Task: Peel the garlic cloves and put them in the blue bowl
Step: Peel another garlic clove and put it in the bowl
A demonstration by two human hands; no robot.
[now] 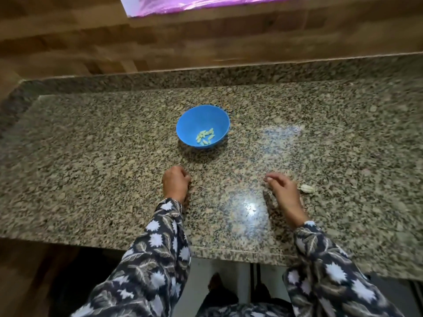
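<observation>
The blue bowl stands on the granite counter with several pale peeled cloves in its bottom. My left hand rests on the counter in front of the bowl with its fingers curled under; I cannot see anything in it. My right hand lies to the right, fingers loosely bent and spread, holding nothing. A whitish piece of garlic with dry skin sits on the counter just right of that hand, close to its back.
A raised granite lip and a wooden wall bound the counter at the back. The counter's front edge runs just under my patterned sleeves. A bright purple-lit surface shows at the top.
</observation>
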